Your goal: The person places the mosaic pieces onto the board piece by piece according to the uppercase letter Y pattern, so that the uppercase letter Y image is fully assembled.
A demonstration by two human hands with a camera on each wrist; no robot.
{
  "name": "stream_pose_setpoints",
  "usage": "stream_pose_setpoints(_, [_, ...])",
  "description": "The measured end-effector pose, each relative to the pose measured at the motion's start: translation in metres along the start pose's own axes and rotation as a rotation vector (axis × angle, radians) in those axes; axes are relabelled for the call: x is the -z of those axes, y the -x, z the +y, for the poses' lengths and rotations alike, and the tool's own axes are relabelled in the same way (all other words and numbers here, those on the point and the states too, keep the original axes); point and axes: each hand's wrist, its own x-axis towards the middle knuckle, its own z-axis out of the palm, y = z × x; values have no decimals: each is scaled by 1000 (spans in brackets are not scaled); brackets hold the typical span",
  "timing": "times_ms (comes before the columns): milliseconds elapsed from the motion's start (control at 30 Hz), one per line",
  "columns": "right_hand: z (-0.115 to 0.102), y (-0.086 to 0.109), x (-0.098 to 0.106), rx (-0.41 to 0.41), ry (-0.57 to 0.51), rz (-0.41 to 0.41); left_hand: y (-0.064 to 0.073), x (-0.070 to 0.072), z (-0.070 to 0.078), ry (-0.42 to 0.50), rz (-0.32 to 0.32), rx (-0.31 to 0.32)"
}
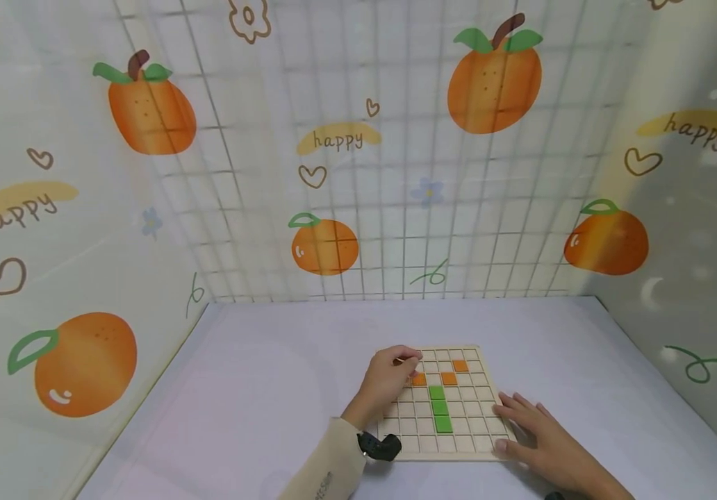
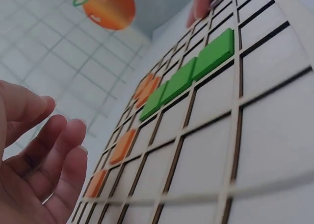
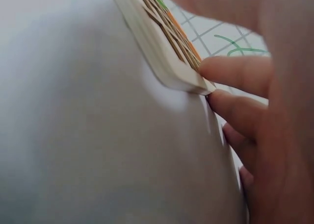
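Note:
A square wooden grid board point(image 1: 477, 444) lies on the table. Three green tiles point(image 1: 438, 407) form a column near its middle. Several orange tiles point(image 1: 449, 378) sit in cells farther back, and two more orange tiles point(image 2: 122, 145) show nearer the hand in the left wrist view. My left hand point(image 1: 390, 378) hovers over the board's back left part, beside an orange tile. Its fingers point(image 2: 68, 175) are loosely bent, with a gap to the thumb and no tile visible between. At the right edge, my right hand point(image 1: 542, 434) touches the board with extended fingers point(image 3: 235, 74).
A pale table surface point(image 1: 258, 375) surrounds the board. Behind it and at both sides hang white sheets point(image 1: 246, 208) printed with oranges, with a wire grid point(image 1: 396, 229) showing through at the back. A dark band point(image 1: 378, 446) is on my left wrist.

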Motion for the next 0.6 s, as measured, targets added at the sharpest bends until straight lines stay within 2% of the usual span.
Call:
stream_pose_setpoints(133, [-1, -1, 1, -58, -30, 8, 8, 16, 0, -38, 47, -3])
stream_pose_setpoints(267, [0, -2, 3, -109, -39, -1, 13, 31, -4, -67, 83, 21])
stream_pose_setpoints(433, [0, -1, 6, -120, -23, -1, 19, 50, -14, -85, 98, 18])
stream_pose_setpoints(600, [1, -3, 7, -141, 0, -6, 27, 63, -18, -80, 109, 27])
